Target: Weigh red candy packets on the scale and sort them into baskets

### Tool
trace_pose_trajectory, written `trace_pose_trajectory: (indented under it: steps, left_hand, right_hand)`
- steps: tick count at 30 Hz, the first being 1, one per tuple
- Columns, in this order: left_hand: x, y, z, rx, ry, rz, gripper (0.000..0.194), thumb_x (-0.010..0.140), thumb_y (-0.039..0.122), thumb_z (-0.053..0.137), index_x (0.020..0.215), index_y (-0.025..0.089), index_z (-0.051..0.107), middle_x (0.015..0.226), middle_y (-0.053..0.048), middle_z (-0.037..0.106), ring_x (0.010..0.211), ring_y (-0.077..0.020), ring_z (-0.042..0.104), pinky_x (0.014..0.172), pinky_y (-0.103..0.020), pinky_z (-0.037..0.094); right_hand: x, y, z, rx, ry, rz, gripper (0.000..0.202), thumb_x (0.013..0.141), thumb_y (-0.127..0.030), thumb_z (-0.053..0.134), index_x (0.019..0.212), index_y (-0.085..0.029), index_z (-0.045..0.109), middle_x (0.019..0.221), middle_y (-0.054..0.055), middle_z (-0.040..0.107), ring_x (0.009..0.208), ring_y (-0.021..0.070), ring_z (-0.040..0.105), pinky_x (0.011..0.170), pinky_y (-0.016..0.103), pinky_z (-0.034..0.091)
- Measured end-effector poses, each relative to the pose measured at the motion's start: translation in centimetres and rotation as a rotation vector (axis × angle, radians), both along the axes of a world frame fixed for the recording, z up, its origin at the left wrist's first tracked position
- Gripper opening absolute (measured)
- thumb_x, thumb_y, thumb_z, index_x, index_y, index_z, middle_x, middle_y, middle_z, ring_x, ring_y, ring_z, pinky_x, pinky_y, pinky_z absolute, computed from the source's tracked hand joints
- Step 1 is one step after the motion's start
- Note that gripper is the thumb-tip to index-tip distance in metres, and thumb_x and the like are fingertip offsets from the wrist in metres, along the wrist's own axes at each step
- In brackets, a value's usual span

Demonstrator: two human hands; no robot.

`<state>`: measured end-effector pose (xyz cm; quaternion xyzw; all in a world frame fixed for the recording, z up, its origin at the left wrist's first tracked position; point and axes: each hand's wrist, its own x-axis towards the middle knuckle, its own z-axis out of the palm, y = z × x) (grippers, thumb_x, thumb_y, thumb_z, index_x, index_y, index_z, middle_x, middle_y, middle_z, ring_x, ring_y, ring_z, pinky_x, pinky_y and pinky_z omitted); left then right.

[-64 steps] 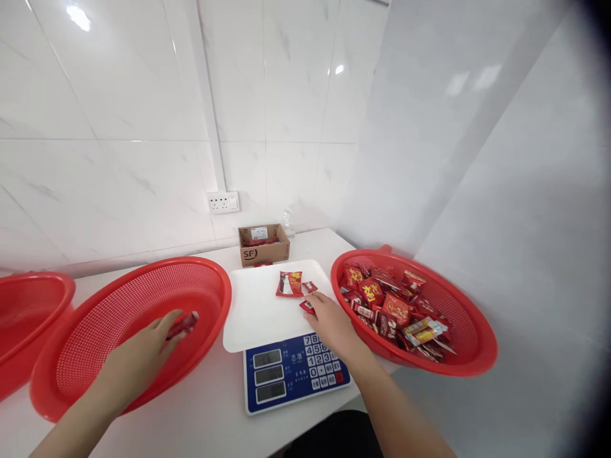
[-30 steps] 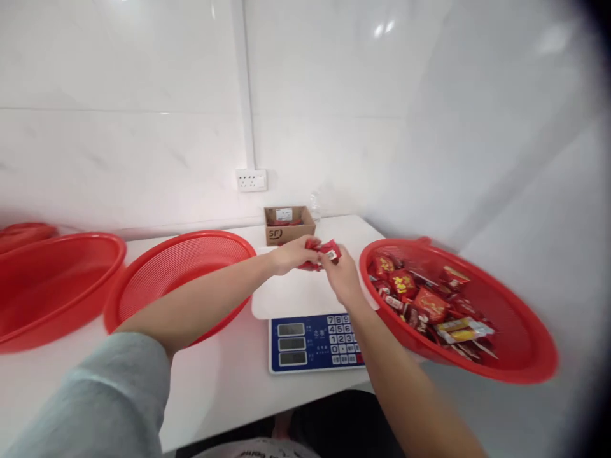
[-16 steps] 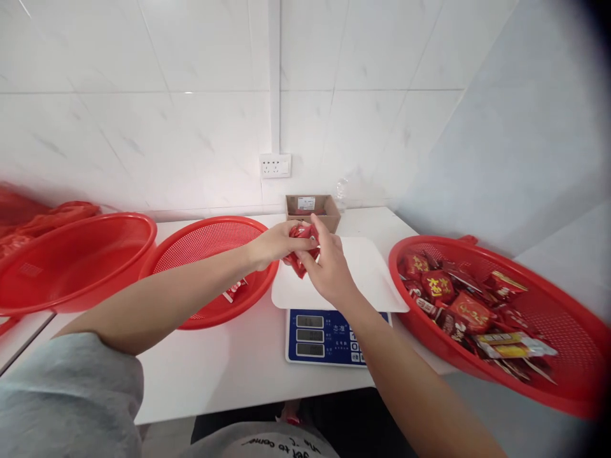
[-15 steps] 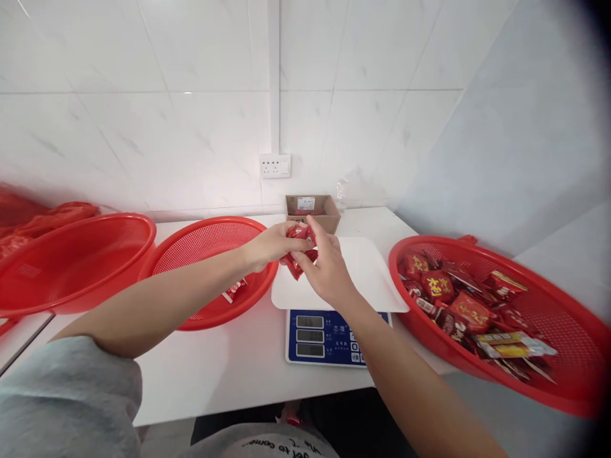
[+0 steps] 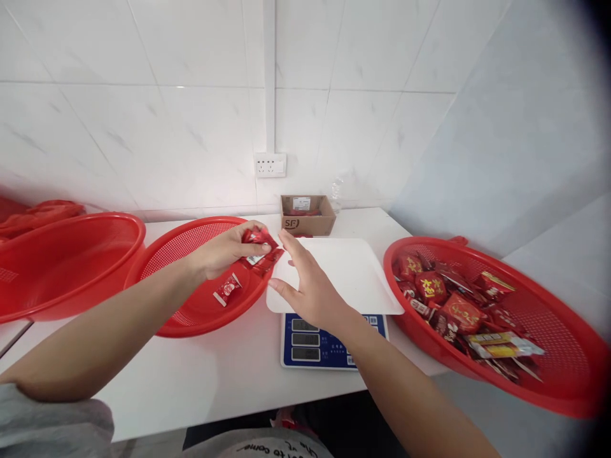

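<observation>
Head view: left hand (image 5: 223,252) pinches red packets (image 5: 258,239) between thumb and bent fingers, over middle basket (image 5: 174,254). Right hand (image 5: 312,291), at packets' four o'clock, spreads fingers wide, grips nothing visible. Small wrapper (image 5: 228,289) lies at left hand's six o'clock. White tray (image 5: 356,273): cardboard box (image 5: 312,226) at eleven, filled basket (image 5: 563,331) at three.

Shiny red packets (image 5: 263,236) (one partly white), bunched over the middle red basket (image 5: 203,308).
</observation>
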<state>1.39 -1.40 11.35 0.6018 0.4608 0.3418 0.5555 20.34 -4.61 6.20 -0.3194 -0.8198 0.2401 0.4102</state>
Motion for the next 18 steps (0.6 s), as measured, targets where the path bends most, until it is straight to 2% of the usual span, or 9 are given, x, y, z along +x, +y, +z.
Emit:
trace_pose_trajectory:
  steps: [3, 5, 8, 11, 12, 14, 16, 18]
  left_hand:
    - [-2.4, -0.3, -0.6, 0.097, 0.312, 0.085, 0.045, 0.065, 0.039, 0.072, 0.106, 0.024, 0.059, 0.096, -0.004, 0.066, 0.088, -0.0225, 0.063, 0.072, -0.032, 0.051]
    - [-3.9, -1.3, -1.6, 0.118, 0.486, 0.083, 0.058, 0.063, 0.042, 0.071, 0.117, 0.028, 0.056, 0.11, -0.006, 0.064, 0.1, -0.0268, 0.06, 0.078, -0.034, 0.05]
    - [-5.0, -4.0, -3.6, 0.123, 0.617, 0.014, 0.065, 0.067, 0.045, 0.068, 0.128, 0.034, 0.049, 0.13, -0.006, 0.054, 0.117, -0.0302, 0.051, 0.089, -0.037, 0.046]
    - [-4.8, -7.1, -5.8, 0.137, 0.769, -0.101, 0.073, 0.069, 0.047, 0.066, 0.135, 0.036, 0.038, 0.144, -0.004, 0.036, 0.129, -0.0327, 0.037, 0.095, -0.041, 0.041]
    - [-4.5, -7.8, -6.4, 0.151, 0.82, -0.113, 0.072, 0.072, 0.046, 0.063, 0.137, 0.036, 0.035, 0.144, -0.004, 0.037, 0.128, -0.0327, 0.038, 0.095, -0.042, 0.041]
    - [-4.2, -8.2, -7.4, 0.196, 0.92, -0.099, 0.062, 0.081, 0.043, 0.051, 0.139, 0.036, 0.031, 0.137, -0.006, 0.047, 0.119, -0.0317, 0.049, 0.09, -0.043, 0.044]
    - [-4.3, -7.5, -8.0, 0.262, 1.02, -0.053, 0.051, 0.087, 0.036, 0.04, 0.138, 0.035, 0.034, 0.125, -0.007, 0.058, 0.109, -0.0307, 0.057, 0.084, -0.044, 0.047]
    - [-5.2, -5.8, -8.4, 0.346, 1.121, -0.004, 0.05, 0.087, 0.027, 0.035, 0.136, 0.033, 0.039, 0.12, -0.008, 0.061, 0.108, -0.0316, 0.057, 0.082, -0.044, 0.047]
  right_hand:
    - [2.1, -0.8, -0.7, -0.054, 0.022, -0.102, 0.066, 0.087, -0.032, 0.049, 0.142, -0.035, 0.014, 0.148, 0.004, 0.027, 0.131, 0.0252, 0.033, 0.098, 0.048, 0.042]
    - [4.2, -1.5, -1.4, -0.097, 0.058, -0.191, 0.062, 0.086, -0.033, 0.049, 0.141, -0.033, 0.02, 0.144, 0.006, 0.033, 0.125, 0.0247, 0.04, 0.094, 0.046, 0.045]
    - [7.9, -3.0, -3.0, -0.164, 0.106, -0.354, 0.056, 0.085, -0.036, 0.051, 0.137, -0.031, 0.03, 0.138, 0.009, 0.04, 0.119, 0.0244, 0.047, 0.092, 0.045, 0.047]
    - [11.9, -5.2, -5.3, -0.276, 0.132, -0.527, 0.053, 0.083, -0.041, 0.053, 0.132, -0.03, 0.038, 0.125, 0.011, 0.052, 0.108, 0.0241, 0.056, 0.088, 0.044, 0.05]
    - [13.2, -6.0, -6.1, -0.321, 0.14, -0.584, 0.055, 0.082, -0.043, 0.053, 0.133, -0.029, 0.038, 0.119, 0.012, 0.056, 0.102, 0.0237, 0.059, 0.086, 0.043, 0.051]
    - [15.2, -7.4, -7.4, -0.379, 0.133, -0.668, 0.058, 0.081, -0.046, 0.054, 0.134, -0.029, 0.038, 0.112, 0.013, 0.061, 0.098, 0.0243, 0.062, 0.083, 0.043, 0.053]
    - [16.6, -8.6, -8.2, -0.401, 0.093, -0.731, 0.058, 0.08, -0.048, 0.054, 0.133, -0.029, 0.04, 0.11, 0.013, 0.062, 0.101, 0.0259, 0.061, 0.082, 0.043, 0.053]
    - [17.2, -9.5, -8.0, -0.384, 0.061, -0.78, 0.057, 0.08, -0.049, 0.053, 0.132, -0.029, 0.042, 0.114, 0.012, 0.061, 0.105, 0.0264, 0.059, 0.083, 0.042, 0.053]
